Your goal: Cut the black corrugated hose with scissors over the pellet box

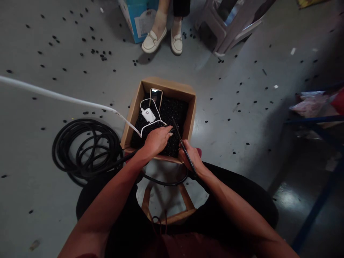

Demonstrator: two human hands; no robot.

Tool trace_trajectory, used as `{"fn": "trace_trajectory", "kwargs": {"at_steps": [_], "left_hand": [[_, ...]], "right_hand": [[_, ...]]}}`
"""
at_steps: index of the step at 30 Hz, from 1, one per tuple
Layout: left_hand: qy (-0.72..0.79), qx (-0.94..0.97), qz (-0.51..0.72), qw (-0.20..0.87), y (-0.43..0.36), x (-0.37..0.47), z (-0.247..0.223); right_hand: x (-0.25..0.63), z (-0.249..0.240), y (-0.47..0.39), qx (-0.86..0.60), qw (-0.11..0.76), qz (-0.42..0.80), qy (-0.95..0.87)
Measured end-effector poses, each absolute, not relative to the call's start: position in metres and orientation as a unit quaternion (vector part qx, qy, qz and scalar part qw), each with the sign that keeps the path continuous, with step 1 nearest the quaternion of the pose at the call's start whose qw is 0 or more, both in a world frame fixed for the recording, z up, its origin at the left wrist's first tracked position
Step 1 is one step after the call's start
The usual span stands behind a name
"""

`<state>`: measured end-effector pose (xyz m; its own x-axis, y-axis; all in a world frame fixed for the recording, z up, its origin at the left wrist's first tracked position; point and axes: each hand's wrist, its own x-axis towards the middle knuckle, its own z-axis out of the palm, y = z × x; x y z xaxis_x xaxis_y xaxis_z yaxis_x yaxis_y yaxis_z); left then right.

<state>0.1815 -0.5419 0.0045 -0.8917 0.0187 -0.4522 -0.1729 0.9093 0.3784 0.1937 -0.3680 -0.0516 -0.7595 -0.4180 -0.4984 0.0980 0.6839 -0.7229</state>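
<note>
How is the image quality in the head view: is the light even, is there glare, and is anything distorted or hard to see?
Head view: dim and uneven light, darkest at the right edge; glare on the phone and a sheen on the floor; wide-angle bending stretches the corners; the black pieces in the cardboard box merge into one dark mass; the left hand and the right hand are fairly sharp.

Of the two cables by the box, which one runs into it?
The white cable, crossing the cardboard box rim to the white charger; the black hose lies coiled outside.
</note>
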Motion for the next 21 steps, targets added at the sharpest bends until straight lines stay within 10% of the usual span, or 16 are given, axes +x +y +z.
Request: {"fn": "trace_trajectory", "kwargs": {"at_steps": [21], "left_hand": [[0.960,-0.026,0.164,0.225,-0.5431,0.1807,0.0052]], "right_hand": [[0.1894,-0.0487,-0.3654,-0.105,0.346,-0.353,0.863]]}}
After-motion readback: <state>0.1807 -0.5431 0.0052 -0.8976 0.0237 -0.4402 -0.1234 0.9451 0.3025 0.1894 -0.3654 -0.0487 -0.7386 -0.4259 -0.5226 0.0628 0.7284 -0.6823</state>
